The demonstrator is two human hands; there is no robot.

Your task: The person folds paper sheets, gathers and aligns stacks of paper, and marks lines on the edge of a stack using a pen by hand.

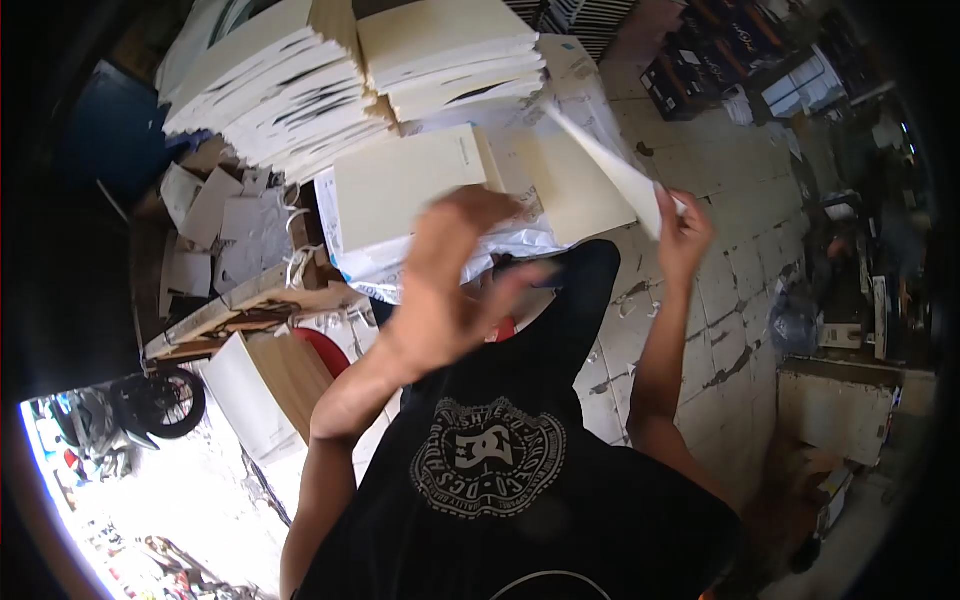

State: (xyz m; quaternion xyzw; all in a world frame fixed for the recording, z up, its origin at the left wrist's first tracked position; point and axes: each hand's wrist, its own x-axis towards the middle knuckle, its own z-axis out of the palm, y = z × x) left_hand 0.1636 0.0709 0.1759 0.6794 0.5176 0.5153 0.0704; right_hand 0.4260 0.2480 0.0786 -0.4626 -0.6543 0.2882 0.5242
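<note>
My right hand (685, 232) pinches the edge of a cream paper sheet (620, 172), which is lifted and bent at the right of the work surface. Below it lies another cream sheet (575, 195), flat. My left hand (445, 285), somewhat blurred, hovers in front of a stack of cream paper (400, 185) with small print near its upper right corner. The left thumb and fingers are spread apart, with nothing seen between them. White plastic wrapping with blue print (375, 270) shows under the stack's near edge.
Tall piles of folded paper (285, 95) and cream paper (445, 45) stand behind. Scrap paper (235, 215) fills a box at the left. Another paper block (270, 390) stands lower left. Dark boxes (710, 50) sit on the cracked tile floor (720, 300).
</note>
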